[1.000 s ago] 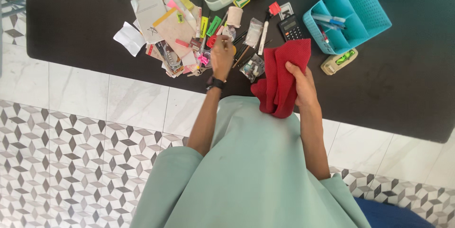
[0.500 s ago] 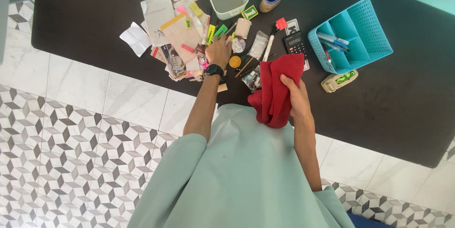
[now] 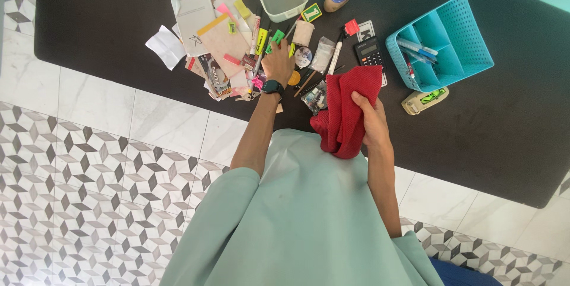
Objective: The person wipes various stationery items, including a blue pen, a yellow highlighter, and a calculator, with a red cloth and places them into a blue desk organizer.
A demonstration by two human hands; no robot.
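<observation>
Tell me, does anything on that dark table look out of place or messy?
Yes. Papers, sticky notes and pens lie in a jumbled heap around the left hand, while the blue organiser tray sits nearly empty. The right hand grips a bunched red cloth.

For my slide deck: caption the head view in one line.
Left hand reaches into scattered stationery on a dark table while the right hand grips a red cloth.
</observation>
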